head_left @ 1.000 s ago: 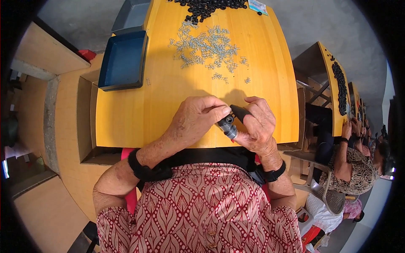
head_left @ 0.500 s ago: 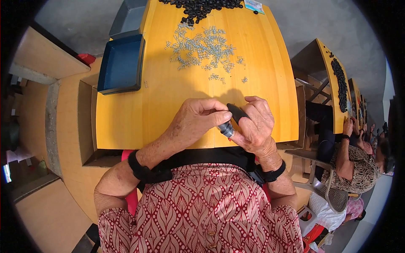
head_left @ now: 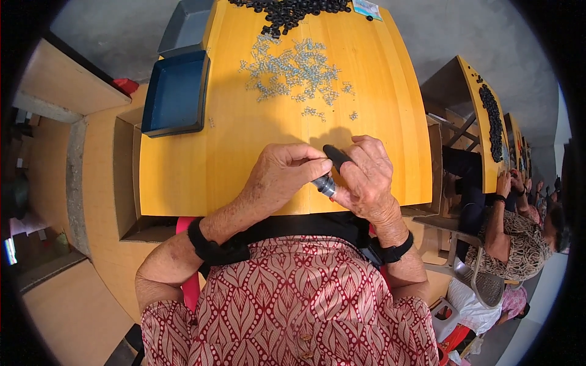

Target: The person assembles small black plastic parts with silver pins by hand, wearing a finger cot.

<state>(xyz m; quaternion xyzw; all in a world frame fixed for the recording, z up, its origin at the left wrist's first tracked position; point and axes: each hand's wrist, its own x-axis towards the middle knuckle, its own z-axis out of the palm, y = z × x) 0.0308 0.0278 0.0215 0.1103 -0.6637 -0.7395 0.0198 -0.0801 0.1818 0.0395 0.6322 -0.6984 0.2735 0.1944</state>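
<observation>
Above the near edge of the yellow table (head_left: 244, 140), my two hands meet at their fingertips. My left hand (head_left: 271, 180) has its thumb and index finger pinched together, touching the covered fingers of the other hand. On my right hand (head_left: 370, 177), a black finger cover (head_left: 337, 157) sits over the index finger and a dark wrapping (head_left: 325, 185) goes round the thumb. The remaining right fingers are curled. Whatever small thing is between the fingertips is hidden. Beyond the hands lies a loose scatter of small, shiny, clear-silvery pieces (head_left: 293, 70).
A heap of small black parts (head_left: 287, 13) lies at the table's far edge, near a light-blue printed paper (head_left: 367, 8). A dark blue tray (head_left: 177, 91) and a grey tray (head_left: 185, 27) stand at the left. At right, another person (head_left: 513, 238) works at a table with black parts (head_left: 491, 125).
My right hand has shifted slightly up and left, and its covered index finger has tilted further left across the left fingertips. The left hand has barely moved.
</observation>
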